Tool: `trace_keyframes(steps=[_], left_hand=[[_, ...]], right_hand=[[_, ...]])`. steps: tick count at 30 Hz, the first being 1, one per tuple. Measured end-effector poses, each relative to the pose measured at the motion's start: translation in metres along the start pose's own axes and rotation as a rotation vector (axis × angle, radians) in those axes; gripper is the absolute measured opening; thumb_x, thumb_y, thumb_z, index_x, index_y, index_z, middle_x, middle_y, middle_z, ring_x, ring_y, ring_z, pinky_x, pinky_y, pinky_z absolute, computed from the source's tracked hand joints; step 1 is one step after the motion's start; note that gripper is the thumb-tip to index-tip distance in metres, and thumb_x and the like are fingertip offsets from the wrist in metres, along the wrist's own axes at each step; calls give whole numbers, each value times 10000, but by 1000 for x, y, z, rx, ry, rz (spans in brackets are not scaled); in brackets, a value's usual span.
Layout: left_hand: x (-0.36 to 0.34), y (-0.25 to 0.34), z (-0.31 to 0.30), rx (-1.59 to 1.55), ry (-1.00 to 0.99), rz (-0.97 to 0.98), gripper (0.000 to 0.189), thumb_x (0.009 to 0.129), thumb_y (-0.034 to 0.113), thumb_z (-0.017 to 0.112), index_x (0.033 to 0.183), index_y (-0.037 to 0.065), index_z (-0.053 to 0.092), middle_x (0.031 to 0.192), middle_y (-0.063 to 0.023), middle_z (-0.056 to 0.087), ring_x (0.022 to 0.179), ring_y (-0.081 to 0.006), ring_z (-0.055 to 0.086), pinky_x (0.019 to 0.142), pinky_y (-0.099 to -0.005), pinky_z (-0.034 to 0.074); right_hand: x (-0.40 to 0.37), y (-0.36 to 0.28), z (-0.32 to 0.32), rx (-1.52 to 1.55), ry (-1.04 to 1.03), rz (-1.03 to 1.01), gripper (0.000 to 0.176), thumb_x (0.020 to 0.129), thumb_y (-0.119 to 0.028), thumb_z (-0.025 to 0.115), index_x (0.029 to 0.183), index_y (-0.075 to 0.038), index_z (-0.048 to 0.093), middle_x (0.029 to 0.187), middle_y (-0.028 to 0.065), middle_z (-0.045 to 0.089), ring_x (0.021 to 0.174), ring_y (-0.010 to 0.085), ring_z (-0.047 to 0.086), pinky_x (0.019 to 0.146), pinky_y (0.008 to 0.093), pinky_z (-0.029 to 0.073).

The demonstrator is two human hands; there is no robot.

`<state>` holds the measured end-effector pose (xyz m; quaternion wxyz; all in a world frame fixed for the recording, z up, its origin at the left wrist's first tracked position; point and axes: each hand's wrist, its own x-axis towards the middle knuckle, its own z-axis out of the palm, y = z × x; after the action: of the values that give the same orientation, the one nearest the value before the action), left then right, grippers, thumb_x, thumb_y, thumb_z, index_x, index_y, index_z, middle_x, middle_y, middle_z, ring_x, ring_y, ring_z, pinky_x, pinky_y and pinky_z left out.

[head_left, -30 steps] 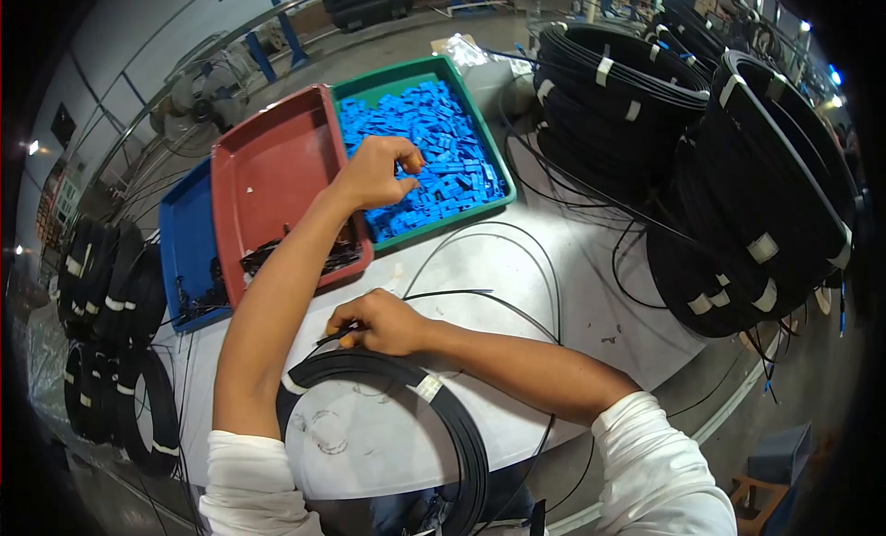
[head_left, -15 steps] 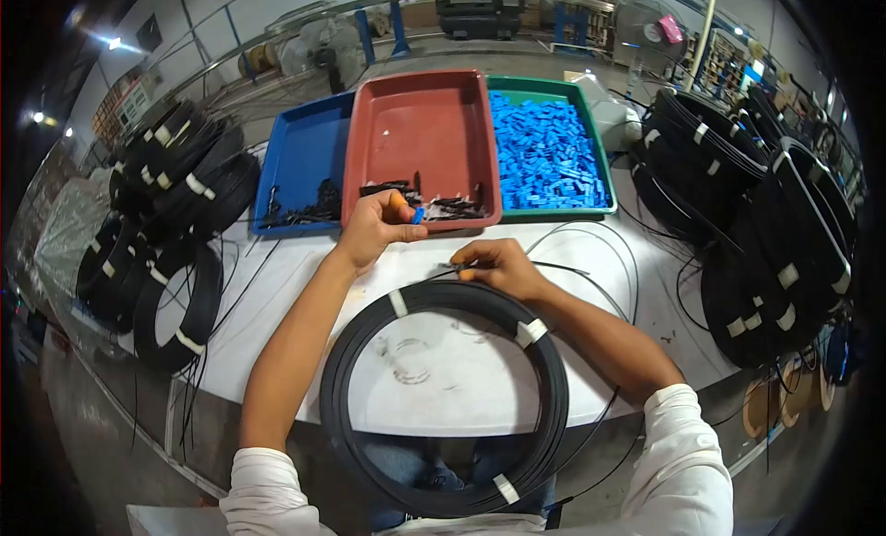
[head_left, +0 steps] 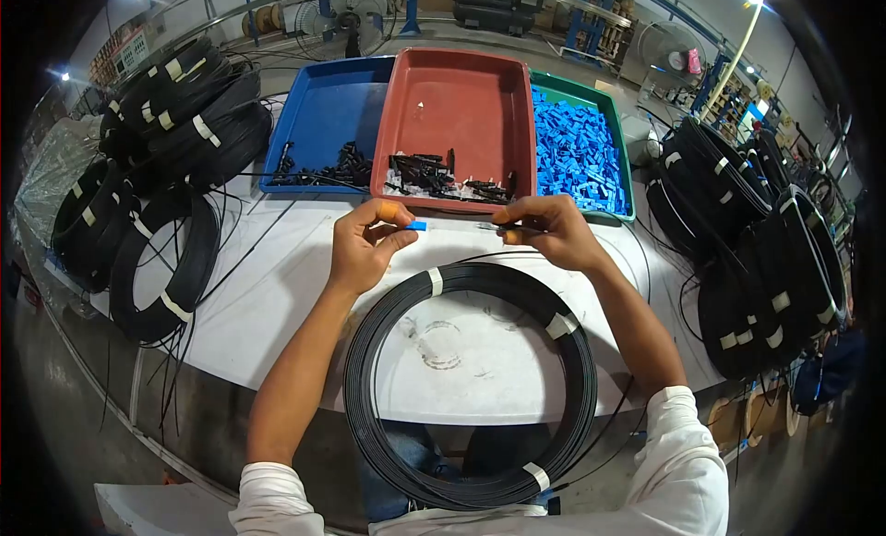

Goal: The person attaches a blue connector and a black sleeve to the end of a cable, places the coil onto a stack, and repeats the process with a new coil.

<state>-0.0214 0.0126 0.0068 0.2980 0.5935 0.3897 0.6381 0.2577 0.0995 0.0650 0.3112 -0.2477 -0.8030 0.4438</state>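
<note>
A small blue plastic connector piece (head_left: 417,226) is pinched between the thumb and fingers of my left hand (head_left: 362,247), lying level. Across a short gap, my right hand (head_left: 558,233) is closed on a thin cable end (head_left: 489,226) whose tip points left, toward the blue piece. The two do not touch. Below both hands a large coil of black cable (head_left: 580,374), bound with white tape, rests over the table's front edge. Both hands are just in front of the red tray (head_left: 461,79).
Black parts lie in the red tray and the blue tray (head_left: 332,107); a green tray (head_left: 629,171) holds many blue pieces. Taped black cable coils (head_left: 198,130) are stacked on the left, with more coils (head_left: 775,259) on the right. Loose cables trail over the white table (head_left: 249,333).
The view has shifted. My right hand has risen level with my left, bringing the cable end opposite the blue connector piece. That piece has turned from tilted to level.
</note>
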Motion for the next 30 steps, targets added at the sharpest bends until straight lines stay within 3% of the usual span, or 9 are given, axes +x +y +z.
trace_keyframes(steps=[4,6,8,11,13,18,24,27,30], left_hand=[[-7,9,6,-114,-32,92,185,810,-63,756,923,23,637,989,-68,632,890,-111,621,781,-246,525],[-9,10,5,-101,-41,110,216,819,-80,727,979,23,626,1001,-67,617,926,-124,639,765,-240,512],[-9,21,9,-282,-25,103,227,838,-82,694,1032,-2,609,995,-78,629,998,-160,662,891,-292,544],[-8,14,3,-237,-43,33,338,836,-74,683,1138,9,557,984,-67,617,988,-169,675,894,-287,538],[-4,6,-6,-77,-125,42,444,830,-79,665,1225,28,493,985,-70,603,942,-165,683,911,-303,546],[-9,11,7,-211,-81,82,639,808,-91,680,1343,50,361,996,-96,596,988,-209,684,922,-343,552],[-12,8,13,-142,-151,75,430,838,-33,736,1202,31,516,1011,-87,623,938,-164,677,858,-285,542],[-13,9,14,-21,-45,4,184,851,68,784,950,7,640,874,-57,695,841,-115,681,806,-257,537],[-10,3,8,18,-1,-24,179,879,95,761,967,14,627,866,-63,702,852,-122,689,804,-257,535]], right_hand=[[11,-24,22,-213,-47,-99,265,830,77,711,1088,14,716,1034,134,741,880,136,705,741,281,568],[7,-32,38,-213,88,-246,285,830,86,695,1106,14,702,1044,138,738,897,146,710,753,309,573],[7,-24,45,-233,105,-245,281,834,97,675,1102,13,693,1041,152,733,886,190,725,749,319,572],[6,-4,47,-316,133,-357,267,809,108,668,1054,6,700,990,159,727,860,276,723,709,326,565],[1,1,48,-325,130,-324,274,806,111,666,1053,-2,705,982,151,728,848,268,721,698,327,564],[-2,3,53,-327,107,-388,293,800,111,666,1040,-44,728,936,136,727,779,254,713,637,319,551],[-2,3,54,-293,92,-386,281,796,103,679,1026,-47,737,923,129,730,746,237,709,608,320,544],[-3,5,53,-272,99,-374,269,799,98,680,1023,-40,734,939,129,731,738,235,708,610,316,548],[-3,4,52,-303,69,-347,276,807,92,681,1056,-27,700,957,135,731,783,244,727,622,321,558]])
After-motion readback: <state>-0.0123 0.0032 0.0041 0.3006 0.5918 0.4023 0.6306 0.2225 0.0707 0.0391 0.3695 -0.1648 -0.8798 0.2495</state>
